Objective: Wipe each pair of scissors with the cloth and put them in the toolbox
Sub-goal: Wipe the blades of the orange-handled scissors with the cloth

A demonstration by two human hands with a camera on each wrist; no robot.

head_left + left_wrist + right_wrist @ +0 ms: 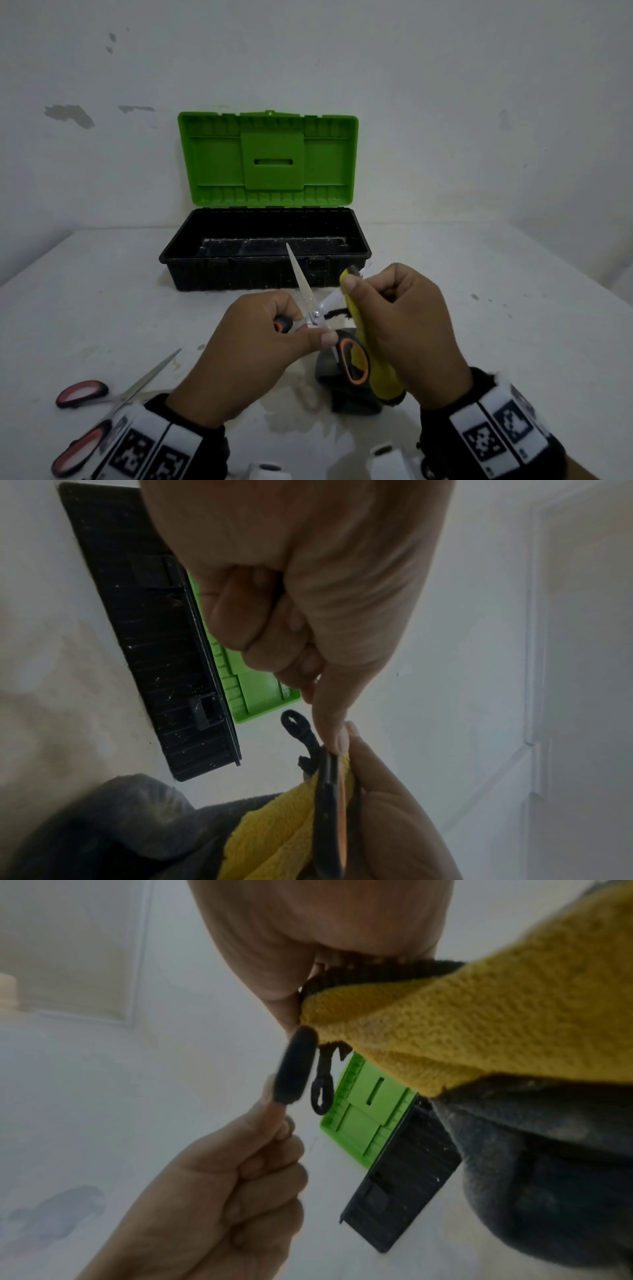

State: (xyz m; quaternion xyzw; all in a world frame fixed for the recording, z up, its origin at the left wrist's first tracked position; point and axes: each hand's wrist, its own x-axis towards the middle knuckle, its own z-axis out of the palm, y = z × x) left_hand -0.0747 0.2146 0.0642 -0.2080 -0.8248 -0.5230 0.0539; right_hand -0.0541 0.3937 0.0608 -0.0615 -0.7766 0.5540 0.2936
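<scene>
My left hand (270,337) grips a pair of scissors (306,294) with black-and-orange handles, spread open, one blade pointing up toward the toolbox. My right hand (387,308) pinches the yellow-and-grey cloth (375,363) around the other blade; the rest of the cloth hangs down to the table. In the left wrist view the black-and-orange handle (330,804) lies against the yellow cloth (274,831). The right wrist view shows the cloth (479,1020) bunched under my fingers. The black toolbox (263,270) stands behind with its green lid (270,157) raised; its inside looks bare.
A second pair of scissors with red-and-black handles (89,411) lies on the white table (513,308) at the near left, blades pointing right and away. A white wall rises close behind the toolbox.
</scene>
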